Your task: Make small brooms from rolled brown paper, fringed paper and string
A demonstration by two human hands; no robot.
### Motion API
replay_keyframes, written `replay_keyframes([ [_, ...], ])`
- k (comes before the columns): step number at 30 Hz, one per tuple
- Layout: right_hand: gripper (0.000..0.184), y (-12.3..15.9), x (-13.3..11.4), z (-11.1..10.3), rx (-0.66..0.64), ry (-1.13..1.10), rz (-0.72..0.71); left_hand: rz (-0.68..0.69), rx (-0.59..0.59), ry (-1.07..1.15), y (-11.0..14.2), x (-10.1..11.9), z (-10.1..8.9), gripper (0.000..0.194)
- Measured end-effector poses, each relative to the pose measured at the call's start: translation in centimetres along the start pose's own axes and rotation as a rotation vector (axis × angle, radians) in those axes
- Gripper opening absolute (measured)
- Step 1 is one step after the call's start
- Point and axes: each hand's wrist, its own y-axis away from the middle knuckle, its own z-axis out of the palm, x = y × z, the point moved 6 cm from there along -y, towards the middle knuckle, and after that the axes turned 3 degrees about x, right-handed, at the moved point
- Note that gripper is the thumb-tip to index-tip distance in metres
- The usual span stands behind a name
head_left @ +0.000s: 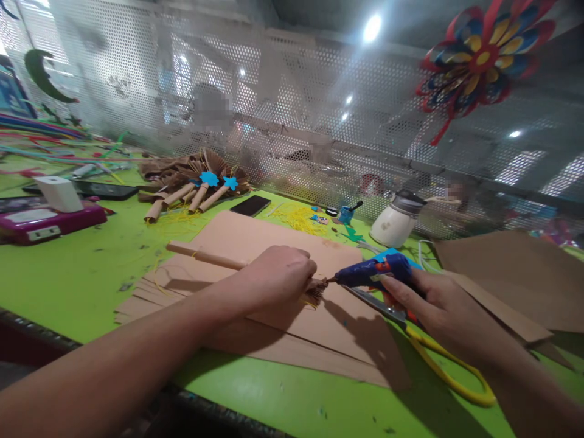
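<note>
My left hand (283, 274) is closed on a folded brown paper fan (316, 294), whose pleated end sticks out past the fingers. A rolled paper stick (207, 255) runs out from under that hand to the left; whether it is joined to the fan is hidden. My right hand (431, 301) grips a blue glue gun (371, 272), with its nozzle at the pleated end. Beneath both hands lie brown paper sheets (274, 228), some with cut strips at the left. Scissors with yellow handles (449, 368) lie under my right hand.
Finished paper fans (201, 182) with blue cut-outs lie at the back left. A black phone (250, 205), yellow paper shreds (298, 220) and a white jug (396, 220) stand or lie behind the sheets. A purple power strip (52, 222) sits left; brown cardboard (515, 286) lies right.
</note>
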Motion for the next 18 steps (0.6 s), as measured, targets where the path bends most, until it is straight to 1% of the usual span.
replay_keyframes([
  [9,0.040,0.04,-0.32,-0.30,0.022,0.000,-0.011,0.005,0.004,0.004,-0.06,0.11,-0.24,0.024],
  [15,0.039,0.06,-0.08,-0.32,0.029,-0.014,-0.006,-0.002,-0.016,0.003,-0.04,0.05,-0.24,0.022],
  [18,0.042,0.11,0.24,-0.46,0.030,-0.037,0.011,-0.009,-0.027,0.009,-0.09,0.02,-0.30,0.023],
])
